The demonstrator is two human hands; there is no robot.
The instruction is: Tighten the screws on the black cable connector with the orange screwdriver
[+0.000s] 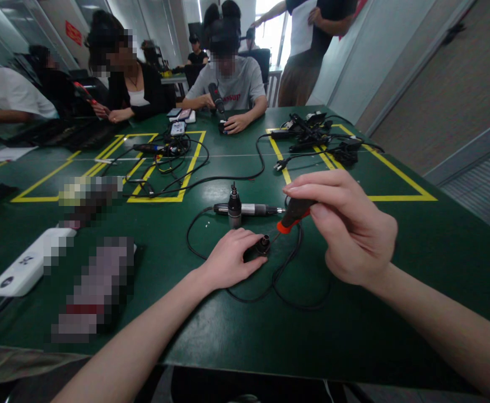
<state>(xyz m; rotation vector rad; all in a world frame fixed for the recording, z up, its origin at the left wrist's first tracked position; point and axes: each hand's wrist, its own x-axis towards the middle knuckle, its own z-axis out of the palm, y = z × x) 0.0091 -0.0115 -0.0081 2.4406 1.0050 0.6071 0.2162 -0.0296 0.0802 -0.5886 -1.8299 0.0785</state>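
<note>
My left hand [233, 256] rests on the green table, thumb and fingers closed around a small black cylindrical part [264, 244] with a metal top. In my right hand [351, 226] is a screwdriver [289, 219] with a black and orange-red handle, tilted down to the left. Its thin shaft reaches the right side of the part; whether the tip touches is too small to tell. Just beyond my left hand stands a black and silver cylindrical piece [234, 208], upright. Behind it lies a slim silver and black pen-shaped power tool [255, 210] with a black cord.
A white power strip [30, 260] and a blurred flat object [97, 285] lie left. Black cord loops [299, 305] spread near my hands. Cables and adapters [312, 134] sit in yellow-taped areas [404, 198]. Across the table a person [232, 78] holds a dark tool [217, 98].
</note>
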